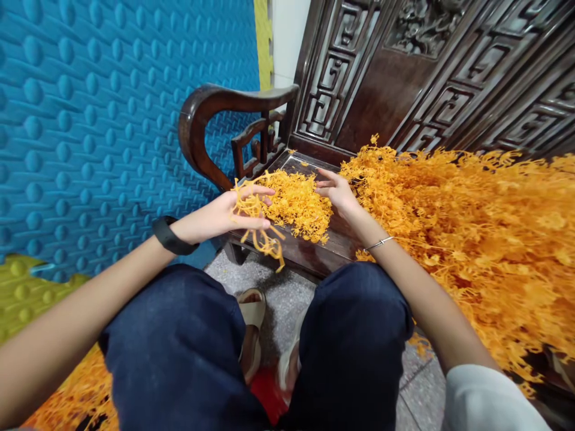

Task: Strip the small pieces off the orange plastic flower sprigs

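Note:
My left hand (224, 212) is closed round a bunch of orange plastic sprigs (258, 230) whose ends hang down over the seat's front edge. My right hand (336, 191) hovers with fingers apart over a small heap of the same yellow-orange sprigs (296, 206) on the dark wooden seat (323, 251). A black band sits on my left wrist, a thin silver bangle on my right. My knees in dark trousers are below the hands.
A big pile of orange sprigs (471, 239) covers the seat to the right. The carved chair back (404, 72) and curved armrest (211, 114) stand behind. A blue studded mat (90, 120) lines the wall on the left. More sprigs (76, 389) lie on the floor.

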Demonstrator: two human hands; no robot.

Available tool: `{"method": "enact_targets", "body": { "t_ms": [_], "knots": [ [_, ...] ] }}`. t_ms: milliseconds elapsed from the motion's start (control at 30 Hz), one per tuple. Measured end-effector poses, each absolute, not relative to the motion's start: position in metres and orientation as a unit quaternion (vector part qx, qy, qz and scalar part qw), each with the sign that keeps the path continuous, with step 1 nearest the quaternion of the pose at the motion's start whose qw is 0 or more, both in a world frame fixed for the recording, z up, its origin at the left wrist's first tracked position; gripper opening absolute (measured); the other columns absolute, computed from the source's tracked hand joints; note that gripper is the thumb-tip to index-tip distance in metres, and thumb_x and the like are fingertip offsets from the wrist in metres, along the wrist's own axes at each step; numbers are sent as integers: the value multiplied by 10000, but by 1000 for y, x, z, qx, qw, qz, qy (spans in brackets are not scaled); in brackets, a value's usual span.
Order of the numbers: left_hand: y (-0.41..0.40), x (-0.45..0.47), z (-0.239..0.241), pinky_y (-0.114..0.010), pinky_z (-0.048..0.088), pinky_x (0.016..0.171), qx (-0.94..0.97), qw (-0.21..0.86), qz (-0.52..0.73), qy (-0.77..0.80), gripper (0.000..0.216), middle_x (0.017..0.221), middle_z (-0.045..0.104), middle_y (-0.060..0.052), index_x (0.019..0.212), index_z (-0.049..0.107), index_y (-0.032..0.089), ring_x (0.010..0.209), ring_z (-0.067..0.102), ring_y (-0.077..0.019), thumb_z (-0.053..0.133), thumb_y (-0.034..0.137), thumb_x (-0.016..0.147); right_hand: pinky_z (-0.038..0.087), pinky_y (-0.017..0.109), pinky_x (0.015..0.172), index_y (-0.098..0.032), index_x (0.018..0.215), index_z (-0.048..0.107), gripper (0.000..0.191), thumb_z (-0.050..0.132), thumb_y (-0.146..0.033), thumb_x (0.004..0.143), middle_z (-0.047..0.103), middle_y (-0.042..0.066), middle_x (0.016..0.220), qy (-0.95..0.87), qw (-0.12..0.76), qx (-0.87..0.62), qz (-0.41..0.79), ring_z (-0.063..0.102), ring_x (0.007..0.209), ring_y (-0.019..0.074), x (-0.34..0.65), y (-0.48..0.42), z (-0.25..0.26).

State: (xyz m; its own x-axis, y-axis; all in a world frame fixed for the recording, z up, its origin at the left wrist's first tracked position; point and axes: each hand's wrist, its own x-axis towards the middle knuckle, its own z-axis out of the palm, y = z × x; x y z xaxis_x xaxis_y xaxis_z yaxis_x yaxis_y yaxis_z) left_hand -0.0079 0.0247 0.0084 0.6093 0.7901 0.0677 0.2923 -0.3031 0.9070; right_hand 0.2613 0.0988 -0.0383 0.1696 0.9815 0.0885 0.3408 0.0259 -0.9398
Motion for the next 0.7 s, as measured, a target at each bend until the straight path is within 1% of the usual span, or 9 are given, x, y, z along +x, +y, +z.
{"method": "enact_targets", "body": {
  "t_ms": [33, 100, 200, 267, 333, 467, 567, 633, 700],
  "knots": [
    [25, -9, 8, -315, 522, 785, 764, 484, 263, 337, 595, 1252, 522, -69, 1267, 469, 238, 913, 605, -159, 681, 248, 711, 497, 331, 761, -192, 1199, 567, 580, 590, -42, 639, 625, 53, 954, -567, 456, -597, 339, 603, 774, 147, 260, 96, -35],
    [26, -10, 6, -347, 513, 835, 756, 522, 260, 297, 653, 1304, 496, -75, 1323, 415, 273, 998, 591, -189, 660, 195, 722, 491, 342, 807, -198, 1103, 619, 469, 622, -74, 650, 620, 55, 1031, -623, 455, -544, 329, 602, 811, 146, 252, 84, -25],
    [23, -10, 7, -329, 527, 812, 723, 580, 259, 273, 743, 1337, 482, -104, 1396, 315, 301, 990, 606, -200, 637, 169, 740, 488, 332, 804, -166, 853, 656, 151, 658, -241, 721, 651, 38, 896, -713, 431, -410, 371, 601, 799, 137, 232, 57, -3],
    [20, -9, 10, -303, 540, 772, 699, 603, 260, 285, 821, 1315, 506, -114, 1426, 256, 304, 921, 633, -190, 652, 158, 722, 490, 314, 747, -156, 823, 640, 193, 649, -335, 751, 649, 29, 810, -753, 369, -341, 425, 598, 752, 131, 215, 37, 11],
    [17, -8, 13, -285, 545, 759, 686, 611, 268, 292, 870, 1305, 517, -99, 1432, 243, 313, 870, 644, -173, 667, 136, 693, 482, 293, 713, -155, 853, 622, 250, 685, -359, 722, 636, 19, 789, -781, 332, -309, 429, 585, 726, 124, 201, 21, 20],
    [15, -6, 14, -270, 543, 779, 674, 619, 281, 288, 908, 1290, 533, -70, 1418, 271, 332, 876, 638, -158, 671, 69, 646, 456, 272, 686, -170, 798, 574, 251, 732, -323, 679, 596, -3, 760, -813, 349, -303, 353, 540, 697, 112, 185, 9, 22],
    [17, -7, 13, -264, 546, 748, 665, 620, 289, 300, 816, 1161, 611, -64, 1385, 340, 276, 819, 646, -144, 661, 81, 661, 440, 272, 694, -170, 691, 531, 219, 679, -323, 739, 574, -9, 725, -811, 370, -301, 338, 522, 698, 107, 186, 12, 18],
    [18, -8, 13, -265, 544, 726, 662, 610, 297, 318, 633, 1023, 661, -58, 1285, 460, 194, 783, 649, -144, 644, 108, 686, 449, 273, 696, -168, 672, 497, 242, 653, -329, 761, 577, -4, 735, -783, 388, -296, 387, 538, 705, 104, 190, 15, 18],
    [20, -10, 13, -262, 540, 687, 661, 594, 303, 343, 404, 882, 681, -52, 1106, 562, 131, 753, 651, -151, 627, 137, 707, 467, 279, 698, -169, 669, 457, 261, 641, -325, 768, 597, 11, 777, -744, 403, -288, 449, 567, 710, 102, 194, 17, 19]
  ]
}}
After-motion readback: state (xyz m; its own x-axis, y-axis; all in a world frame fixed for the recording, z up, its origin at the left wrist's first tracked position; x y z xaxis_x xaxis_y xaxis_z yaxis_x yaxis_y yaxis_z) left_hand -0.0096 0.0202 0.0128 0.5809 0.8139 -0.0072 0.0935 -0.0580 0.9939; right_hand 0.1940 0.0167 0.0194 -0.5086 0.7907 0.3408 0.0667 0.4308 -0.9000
